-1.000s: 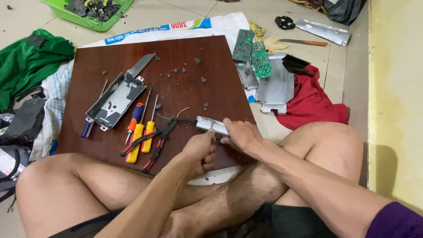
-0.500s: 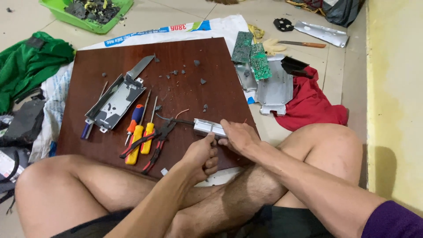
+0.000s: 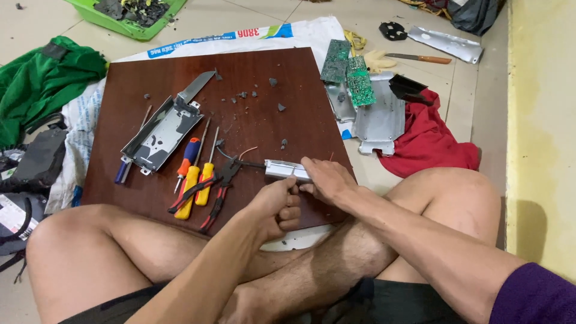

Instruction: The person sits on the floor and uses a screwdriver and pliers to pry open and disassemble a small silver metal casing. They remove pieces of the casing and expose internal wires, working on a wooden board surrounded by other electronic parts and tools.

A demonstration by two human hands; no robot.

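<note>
A person sits cross-legged on the floor with a dark wooden board (image 3: 180, 78) resting against their knees. At its near edge, the left hand (image 3: 277, 207) is curled into a fist beside a small silver metal case (image 3: 287, 170), and the right hand (image 3: 324, 179) grips that case from above. Just left lie red-handled pliers (image 3: 219, 189) and yellow screwdrivers (image 3: 197, 183). Further off sit a metal tray (image 3: 159, 135), green circuit boards (image 3: 348, 75) and a red cloth (image 3: 429, 141).
</note>
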